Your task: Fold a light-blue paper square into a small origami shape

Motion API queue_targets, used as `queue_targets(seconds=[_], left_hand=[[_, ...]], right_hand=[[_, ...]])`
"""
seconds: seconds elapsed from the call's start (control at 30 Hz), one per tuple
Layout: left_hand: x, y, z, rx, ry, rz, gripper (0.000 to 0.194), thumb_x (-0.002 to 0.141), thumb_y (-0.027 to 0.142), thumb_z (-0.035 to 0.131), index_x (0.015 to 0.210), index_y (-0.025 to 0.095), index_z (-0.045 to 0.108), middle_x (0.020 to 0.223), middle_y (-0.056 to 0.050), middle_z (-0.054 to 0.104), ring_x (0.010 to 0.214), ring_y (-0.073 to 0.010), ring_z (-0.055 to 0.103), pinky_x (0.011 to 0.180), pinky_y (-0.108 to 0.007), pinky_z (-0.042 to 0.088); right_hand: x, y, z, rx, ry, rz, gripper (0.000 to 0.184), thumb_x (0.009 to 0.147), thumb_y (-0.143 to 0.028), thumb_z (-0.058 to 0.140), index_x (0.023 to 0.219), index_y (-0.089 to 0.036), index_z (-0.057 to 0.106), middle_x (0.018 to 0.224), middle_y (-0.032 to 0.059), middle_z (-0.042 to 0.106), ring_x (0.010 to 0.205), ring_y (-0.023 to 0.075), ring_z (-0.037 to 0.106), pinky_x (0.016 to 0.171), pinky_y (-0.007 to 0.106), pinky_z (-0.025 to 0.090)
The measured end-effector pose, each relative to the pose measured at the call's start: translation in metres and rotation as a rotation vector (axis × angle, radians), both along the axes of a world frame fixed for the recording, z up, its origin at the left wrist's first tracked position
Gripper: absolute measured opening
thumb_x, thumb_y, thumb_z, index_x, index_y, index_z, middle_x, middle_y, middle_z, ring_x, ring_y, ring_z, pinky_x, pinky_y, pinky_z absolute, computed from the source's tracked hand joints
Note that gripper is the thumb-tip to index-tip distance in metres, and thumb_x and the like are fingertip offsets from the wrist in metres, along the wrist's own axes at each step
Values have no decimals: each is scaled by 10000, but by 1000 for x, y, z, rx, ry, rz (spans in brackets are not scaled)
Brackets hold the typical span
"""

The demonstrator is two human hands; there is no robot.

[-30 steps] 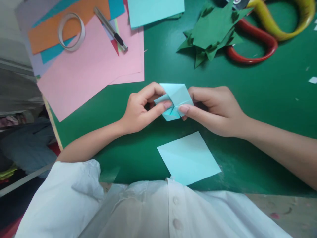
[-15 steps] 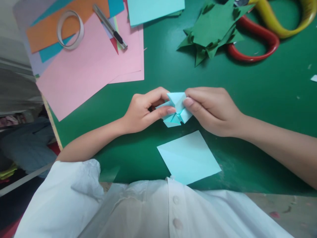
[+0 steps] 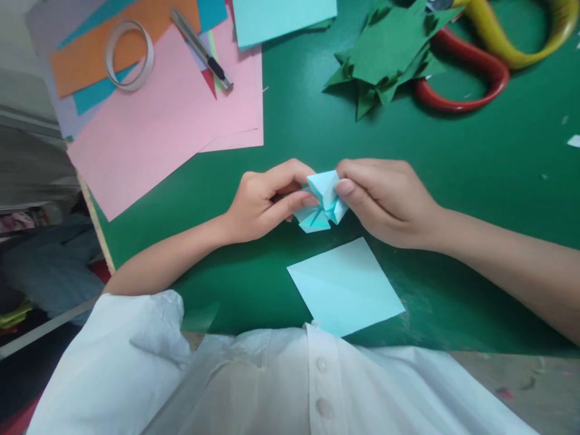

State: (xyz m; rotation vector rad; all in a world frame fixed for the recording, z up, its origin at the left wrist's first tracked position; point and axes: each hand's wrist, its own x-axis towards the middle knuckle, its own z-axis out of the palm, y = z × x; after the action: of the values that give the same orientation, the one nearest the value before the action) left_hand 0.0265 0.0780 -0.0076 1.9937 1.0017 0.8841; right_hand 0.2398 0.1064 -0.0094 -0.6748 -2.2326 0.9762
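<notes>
Between my two hands, above the green table, is a small folded piece of light blue paper (image 3: 323, 186) with several creased flaps. My left hand (image 3: 272, 202) pinches its left side, thumb on top and fingers partly hidden behind. At the upper right corner, my right hand (image 3: 394, 202) grips a flap between thumb and curled forefinger. Just below the hands, a flat light blue paper square (image 3: 347, 287) lies on the table near its front edge.
Pink paper sheets (image 3: 149, 133) lie at the upper left, with a tape roll (image 3: 147, 66) and a box cutter (image 3: 202, 48) on them. Light blue sheets (image 3: 285, 21) are at the top. Green folded paper pieces (image 3: 385, 48) lie beside red-and-yellow-handled scissors (image 3: 498, 72).
The left flaps of the folded paper have been pressed in closer under my left thumb. Both hands keep their hold and have barely shifted.
</notes>
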Motion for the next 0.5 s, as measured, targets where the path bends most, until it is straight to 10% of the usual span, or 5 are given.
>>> queue_targets(seconds=[0.5], left_hand=[[4,-3,1,205,107,175,111,970,278,546,994,275,654,945,39,752,726,-83,690,624,-221,573]], right_hand=[[1,0,-1,15,-159,73,374,1033,-391,291,710,-204,305,604,-14,345,541,111,351,543,286,240]])
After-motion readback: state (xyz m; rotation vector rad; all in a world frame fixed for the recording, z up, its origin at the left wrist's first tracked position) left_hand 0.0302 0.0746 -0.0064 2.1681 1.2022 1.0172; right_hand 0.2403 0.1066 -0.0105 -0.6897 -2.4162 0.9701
